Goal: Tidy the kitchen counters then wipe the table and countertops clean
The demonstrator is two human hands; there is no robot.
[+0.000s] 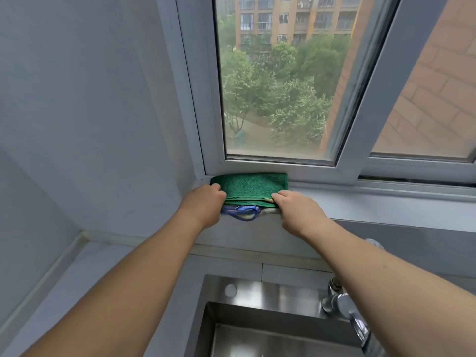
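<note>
Both hands at frame centre: left hand (206, 206) gripping folded green cloth (251, 186) on windowsill (373, 202); right hand (296, 211) pinching its near edge.

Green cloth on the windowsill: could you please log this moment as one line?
stage: cloths on windowsill | left hand: grips green cloth | right hand: pinches green cloth | sink: below

No text, label, brand, number or sign can be read anywhere here.
</note>
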